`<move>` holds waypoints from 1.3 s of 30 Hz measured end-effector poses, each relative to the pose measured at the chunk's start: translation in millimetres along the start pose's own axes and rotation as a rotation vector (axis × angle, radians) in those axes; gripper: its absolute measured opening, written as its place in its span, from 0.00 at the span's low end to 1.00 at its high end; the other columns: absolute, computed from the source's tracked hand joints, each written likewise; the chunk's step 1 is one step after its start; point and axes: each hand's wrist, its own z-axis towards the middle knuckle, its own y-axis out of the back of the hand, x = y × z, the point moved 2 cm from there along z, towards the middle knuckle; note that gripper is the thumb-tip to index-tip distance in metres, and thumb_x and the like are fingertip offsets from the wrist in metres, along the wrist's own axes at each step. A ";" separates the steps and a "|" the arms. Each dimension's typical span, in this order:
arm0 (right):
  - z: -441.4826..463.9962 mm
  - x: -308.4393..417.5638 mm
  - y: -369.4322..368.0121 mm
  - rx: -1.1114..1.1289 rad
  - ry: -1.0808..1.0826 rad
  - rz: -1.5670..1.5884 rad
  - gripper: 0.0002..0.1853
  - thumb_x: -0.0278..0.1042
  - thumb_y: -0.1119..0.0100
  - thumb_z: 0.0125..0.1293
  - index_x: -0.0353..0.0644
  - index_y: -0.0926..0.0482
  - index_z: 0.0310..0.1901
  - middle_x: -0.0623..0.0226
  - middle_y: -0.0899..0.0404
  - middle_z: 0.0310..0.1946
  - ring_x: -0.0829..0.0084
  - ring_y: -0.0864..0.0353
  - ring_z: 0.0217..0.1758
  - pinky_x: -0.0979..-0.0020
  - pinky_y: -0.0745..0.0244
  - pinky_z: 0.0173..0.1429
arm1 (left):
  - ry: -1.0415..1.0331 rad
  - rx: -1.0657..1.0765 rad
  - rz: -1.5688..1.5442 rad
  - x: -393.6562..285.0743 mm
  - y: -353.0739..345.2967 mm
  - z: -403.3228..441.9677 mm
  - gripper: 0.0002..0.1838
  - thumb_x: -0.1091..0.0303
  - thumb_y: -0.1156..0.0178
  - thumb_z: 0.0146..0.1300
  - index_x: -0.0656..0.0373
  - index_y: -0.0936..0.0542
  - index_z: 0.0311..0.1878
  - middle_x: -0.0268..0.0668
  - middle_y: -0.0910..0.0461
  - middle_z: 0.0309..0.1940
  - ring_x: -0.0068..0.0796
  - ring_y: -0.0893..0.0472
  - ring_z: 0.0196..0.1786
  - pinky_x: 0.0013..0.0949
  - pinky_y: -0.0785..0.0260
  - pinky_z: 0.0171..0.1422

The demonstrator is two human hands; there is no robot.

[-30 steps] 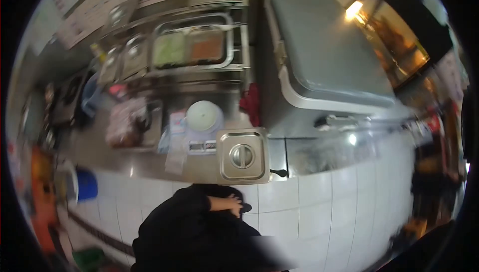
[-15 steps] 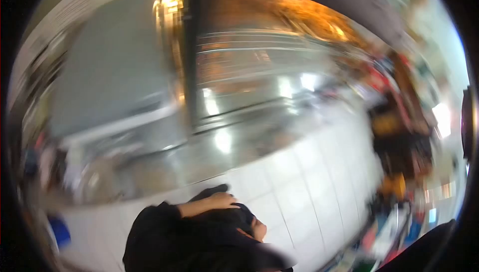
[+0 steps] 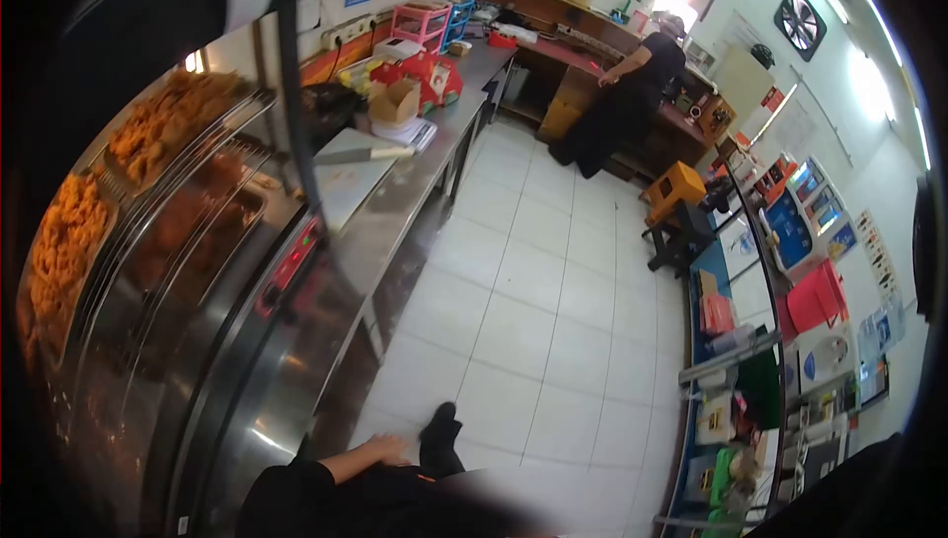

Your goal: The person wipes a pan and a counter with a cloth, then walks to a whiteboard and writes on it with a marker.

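My left hand (image 3: pixel 389 449) is held low in front of my body, its forearm coming out of a black sleeve. Its fingers look loosely stretched and nothing shows in them. Beneath it is my black shoe (image 3: pixel 441 439) on the white tiles. The nearest fixture is a heated display cabinet (image 3: pixel 212 405) on the left, with metal trays of fried food (image 3: pixel 69 252) behind its racks. My right hand is out of sight.
A steel counter (image 3: pixel 395 232) carries a knife (image 3: pixel 363 154) on a cutting board (image 3: pixel 346 188) and a red carton (image 3: pixel 432 81). A person in black (image 3: pixel 642 74) stands at the far desk. Stools (image 3: pixel 679 232) and shelving (image 3: pixel 726 370) line the right.
My view has swung right, from the cabinet's front to the aisle and far desk, and is now sharper. My left hand sits lower in view; the right hand has left the view.
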 end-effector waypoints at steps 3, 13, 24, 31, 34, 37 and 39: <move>68.7 -15.3 95.3 0.063 -0.066 0.064 0.20 0.49 0.41 0.50 0.44 0.23 0.41 0.56 0.28 0.42 0.57 0.28 0.46 0.58 0.32 0.49 | 0.005 0.120 -0.196 24.8 34.0 76.9 0.41 0.33 0.54 0.52 0.45 0.45 0.65 0.44 0.55 0.67 0.44 0.56 0.69 0.52 0.60 0.67; 327.9 -24.5 392.9 0.043 0.007 0.111 0.18 0.51 0.43 0.51 0.46 0.20 0.37 0.58 0.23 0.31 0.60 0.23 0.37 0.62 0.29 0.44 | 0.150 0.022 -0.396 42.0 309.7 248.3 0.46 0.27 0.59 0.50 0.41 0.53 0.68 0.41 0.60 0.69 0.44 0.58 0.70 0.54 0.63 0.68; 430.6 -87.0 680.0 -0.409 -0.409 0.655 0.27 0.53 0.56 0.61 0.38 0.25 0.15 0.64 0.28 0.11 0.67 0.29 0.16 0.64 0.34 0.28 | -0.061 -0.180 -0.030 26.3 791.1 418.3 0.23 0.56 0.45 0.52 0.56 0.26 0.50 0.47 0.27 0.50 0.43 0.29 0.54 0.43 0.35 0.54; 692.2 -98.9 870.6 -0.052 -0.499 0.571 0.22 0.50 0.56 0.60 0.40 0.21 0.25 0.63 0.22 0.19 0.68 0.23 0.23 0.66 0.28 0.32 | -0.098 -0.521 -0.144 23.0 1065.7 486.9 0.24 0.51 0.51 0.58 0.54 0.31 0.54 0.44 0.29 0.50 0.44 0.28 0.52 0.44 0.35 0.54; 841.2 -57.8 1015.0 -0.080 -0.298 0.457 0.19 0.49 0.52 0.58 0.41 0.20 0.30 0.62 0.20 0.22 0.68 0.21 0.25 0.67 0.26 0.34 | -0.027 -0.603 -0.247 52.3 1144.6 513.7 0.24 0.51 0.51 0.58 0.53 0.31 0.54 0.44 0.30 0.51 0.44 0.29 0.53 0.43 0.35 0.54; 1003.8 40.2 1168.3 -0.302 0.068 0.318 0.11 0.35 0.50 0.59 0.36 0.23 0.33 0.63 0.22 0.22 0.74 0.25 0.19 0.74 0.30 0.21 | -0.021 -0.813 -0.463 81.2 1231.7 493.7 0.24 0.52 0.49 0.58 0.54 0.30 0.54 0.45 0.30 0.51 0.44 0.29 0.52 0.41 0.36 0.55; 1097.3 128.7 1259.8 -0.337 0.333 0.424 0.09 0.30 0.52 0.60 0.36 0.22 0.35 0.65 0.21 0.24 0.75 0.23 0.22 0.76 0.28 0.25 | 0.043 -1.050 -0.568 117.1 1268.2 486.5 0.22 0.54 0.48 0.57 0.55 0.29 0.52 0.45 0.29 0.51 0.44 0.29 0.53 0.40 0.36 0.55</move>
